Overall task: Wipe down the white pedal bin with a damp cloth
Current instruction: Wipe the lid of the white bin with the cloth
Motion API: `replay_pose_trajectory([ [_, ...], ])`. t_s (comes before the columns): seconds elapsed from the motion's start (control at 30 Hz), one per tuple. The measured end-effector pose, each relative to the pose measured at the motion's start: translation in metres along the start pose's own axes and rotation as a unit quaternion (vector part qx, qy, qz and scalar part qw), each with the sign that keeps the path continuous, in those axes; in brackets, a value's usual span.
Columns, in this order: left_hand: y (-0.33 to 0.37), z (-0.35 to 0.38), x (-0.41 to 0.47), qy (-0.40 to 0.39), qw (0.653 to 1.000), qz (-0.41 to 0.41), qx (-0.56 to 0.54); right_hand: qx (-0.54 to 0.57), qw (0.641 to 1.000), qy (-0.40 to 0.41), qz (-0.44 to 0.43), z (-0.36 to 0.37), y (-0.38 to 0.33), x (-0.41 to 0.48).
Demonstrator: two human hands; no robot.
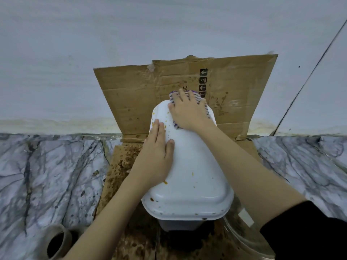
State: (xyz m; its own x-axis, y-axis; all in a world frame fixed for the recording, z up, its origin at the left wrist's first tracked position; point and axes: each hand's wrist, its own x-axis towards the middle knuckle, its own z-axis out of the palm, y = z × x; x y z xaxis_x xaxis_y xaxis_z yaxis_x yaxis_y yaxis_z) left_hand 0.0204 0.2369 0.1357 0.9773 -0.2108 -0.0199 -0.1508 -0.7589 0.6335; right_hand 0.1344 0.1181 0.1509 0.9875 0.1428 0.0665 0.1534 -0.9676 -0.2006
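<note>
Bin: white plastic pedal bin, spattered, standing on brown cardboard.
Right hand: flat, fingers spread, pressing purple-striped cloth at bin's far end.
Left hand: flat, bracing bin's left side.
Tip: pull firm, overlapping strokes toward bin's near rim.

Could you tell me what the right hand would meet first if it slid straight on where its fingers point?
Probably the stained brown cardboard sheet propped behind the white plastic pedal bin; the right hand, on the purple-striped cloth, points at it, depth unclear.
</note>
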Motion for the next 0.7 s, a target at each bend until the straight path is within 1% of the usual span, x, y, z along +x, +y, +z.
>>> replay_pose_trajectory([
  [0.07, -0.001, 0.001, 0.000, 0.000, 1.000, 0.002, -0.003, 0.008, 0.999, -0.024, -0.020, 0.000, 0.002, 0.000],
  [0.1, 0.000, 0.001, 0.001, 0.001, 1.000, 0.003, -0.005, 0.015, 0.999, -0.028, -0.017, -0.001, 0.004, 0.002],
  [0.2, 0.000, 0.001, 0.001, 0.002, 1.000, 0.001, -0.008, 0.032, 0.998, -0.027, 0.044, -0.003, 0.011, 0.013],
  [0.27, 0.000, 0.001, 0.001, 0.001, 1.000, 0.000, -0.007, 0.042, 0.994, -0.010, 0.097, -0.006, 0.014, 0.018],
  [0.33, 0.000, 0.001, 0.000, 0.001, 1.000, 0.003, -0.002, 0.052, 0.990, 0.012, 0.130, -0.006, 0.015, 0.016],
  [0.47, 0.000, 0.001, 0.000, 0.004, 1.000, 0.006, 0.000, 0.061, 0.986, 0.046, 0.151, -0.005, 0.019, -0.007],
  [0.53, 0.000, 0.001, 0.000, 0.004, 1.000, 0.005, 0.003, 0.094, 0.980, 0.050, 0.170, -0.005, 0.024, -0.024],
  [0.6, 0.000, 0.001, 0.000, 0.001, 1.000, 0.003, 0.004, 0.153, 0.969, 0.041, 0.188, -0.004, 0.029, -0.047],
  [0.7, 0.000, 0.001, -0.001, 0.007, 1.000, 0.008, 0.001, 0.209, 0.961, 0.036, 0.179, -0.004, 0.029, -0.089],
])
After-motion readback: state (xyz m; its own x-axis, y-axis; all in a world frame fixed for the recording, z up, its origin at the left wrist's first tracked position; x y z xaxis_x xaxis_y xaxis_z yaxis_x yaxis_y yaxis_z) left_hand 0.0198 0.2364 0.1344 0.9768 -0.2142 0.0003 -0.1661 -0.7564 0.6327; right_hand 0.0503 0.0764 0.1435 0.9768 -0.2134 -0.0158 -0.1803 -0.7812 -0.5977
